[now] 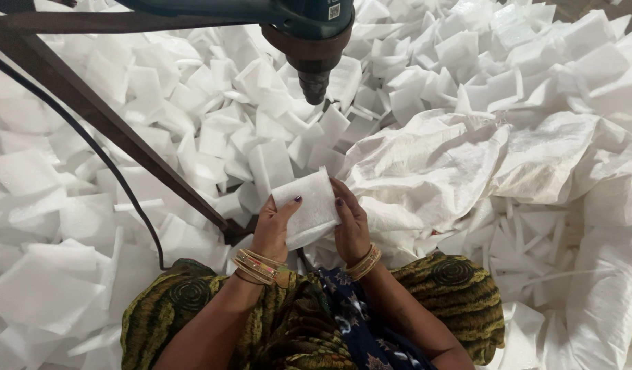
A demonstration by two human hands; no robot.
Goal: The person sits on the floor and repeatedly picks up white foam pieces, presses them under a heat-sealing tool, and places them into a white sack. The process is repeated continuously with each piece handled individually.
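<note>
Fingers: both hands are clamped on one white foam pad (307, 209), thumbs with dark-painted nails pressed on its top face, the other fingers hidden beneath it.
Left hand: left hand (273, 229) grips the pad's edge at 9 o'clock, thumb pointing toward 1 o'clock; gold and pink bangles (256, 266) circle the wrist.
Right hand: right hand (351, 226) grips the pad's edge at 3 o'clock, thumb tip resting near the upper corner; gold bangles (364, 262) sit on that wrist too.
Foam pad: a roughly square, soft white piece, held flat and slightly tilted, just below the middle of the view, above the person's lap.
Lap: green and yellow patterned cloth (192, 308) covers both knees at 6 o'clock, with a dark blue printed strip (357, 322) between them.
Drill head: a dark teal machine body with a brown collar and black chuck (314, 85) hangs at 12 o'clock from the pad, well apart from it, pointing down.
Frame bar: a dark metal bar (110, 127) slants from 10 o'clock down toward the left hand; a black cable (103, 161) runs beside it.
Foam pile: loose white foam pieces (158, 96) lie heaped from 9 through 12 to 2 o'clock.
Sack: a crumpled white woven sack (466, 164) spreads at 3 o'clock, just beside the right hand, with narrow foam strips (514, 240) lying below it.
</note>
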